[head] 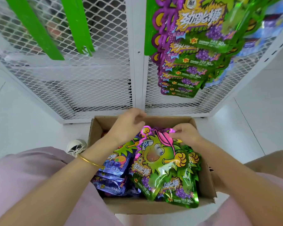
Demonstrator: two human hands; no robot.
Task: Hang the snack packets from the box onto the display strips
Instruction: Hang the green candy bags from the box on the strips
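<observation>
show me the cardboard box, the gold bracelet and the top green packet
cardboard box [137,207]: head view, on its bare front wall
gold bracelet [90,161]: head view, on the band across the wrist
top green packet [155,154]: head view, on the printed cartoon face

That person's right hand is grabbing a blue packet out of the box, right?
Not quite. The right hand is pinching the top of a green packet in the box, not a blue one. The blue packets lie to the left of it in the same box. The head view shows this.
</observation>
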